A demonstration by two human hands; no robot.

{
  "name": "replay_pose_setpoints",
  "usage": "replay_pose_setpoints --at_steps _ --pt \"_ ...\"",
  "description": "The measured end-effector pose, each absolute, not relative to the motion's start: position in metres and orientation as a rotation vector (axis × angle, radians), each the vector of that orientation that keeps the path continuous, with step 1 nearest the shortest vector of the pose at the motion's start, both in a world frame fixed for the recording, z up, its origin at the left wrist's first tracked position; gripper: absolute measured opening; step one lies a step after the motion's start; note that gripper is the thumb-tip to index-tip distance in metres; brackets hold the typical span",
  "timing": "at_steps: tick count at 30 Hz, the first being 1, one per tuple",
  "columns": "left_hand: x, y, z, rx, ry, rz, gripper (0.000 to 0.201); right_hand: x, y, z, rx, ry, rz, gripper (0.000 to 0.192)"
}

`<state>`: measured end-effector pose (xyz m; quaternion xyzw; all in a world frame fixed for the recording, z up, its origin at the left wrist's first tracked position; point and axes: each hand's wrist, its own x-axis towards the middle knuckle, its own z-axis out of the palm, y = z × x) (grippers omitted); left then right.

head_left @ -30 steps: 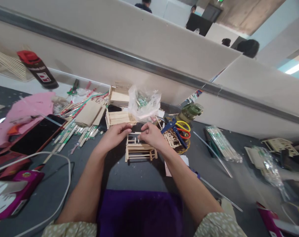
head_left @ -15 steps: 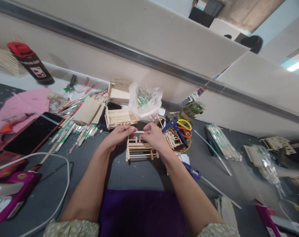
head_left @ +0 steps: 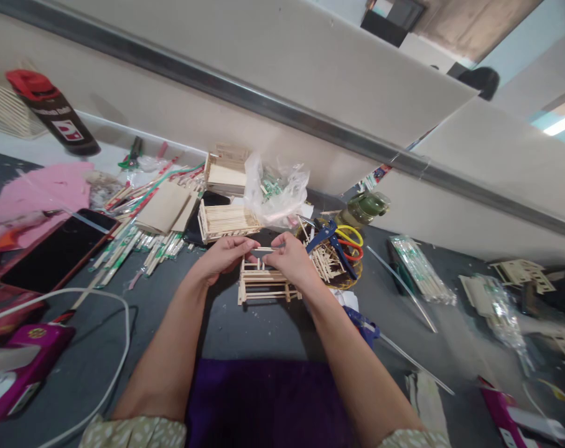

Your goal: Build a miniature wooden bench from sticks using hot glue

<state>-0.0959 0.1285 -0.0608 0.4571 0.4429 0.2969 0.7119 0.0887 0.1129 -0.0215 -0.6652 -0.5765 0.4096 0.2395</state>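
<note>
Thin pale wooden stick (head_left: 264, 250) pinched at ends between left hand (head_left: 221, 256) and right hand (head_left: 289, 258), held just above small pale stick-built frame model (head_left: 264, 286). Blue-handled cutter (head_left: 326, 239) seen right of model; clear plastic bag (head_left: 275, 193) behind it.

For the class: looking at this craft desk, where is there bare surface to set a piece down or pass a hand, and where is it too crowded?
Bare grey desk lies between the forearms, bordered by the stick frame ahead and purple cloth below. Another patch lies between the white cable and left hand. Crowded: the chopstick pile, plastic bag and scissors behind the right hand.
</note>
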Motion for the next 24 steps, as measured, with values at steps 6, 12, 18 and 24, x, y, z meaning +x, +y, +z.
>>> replay_pose_setpoints --at_steps 6,12,18,24 --pt "-0.0965 0.1296 -0.0625 1.025 0.971 0.647 0.054 0.0868 0.1132 -0.0196 -1.828 -1.613 1.111 0.034" --pt "-0.0963 0.1288 -0.0608 1.032 0.974 0.654 0.057 0.0859 0.1142 -0.0184 -1.846 -1.666 1.067 0.034" --pt "-0.0956 0.1283 -0.0591 1.024 0.967 0.66 0.056 0.086 0.1157 -0.0151 -1.874 -1.722 1.042 0.033" --pt "-0.0959 0.1289 -0.0603 1.002 0.956 0.666 0.058 0.0854 0.1178 -0.0131 -1.896 -1.744 1.032 0.033"
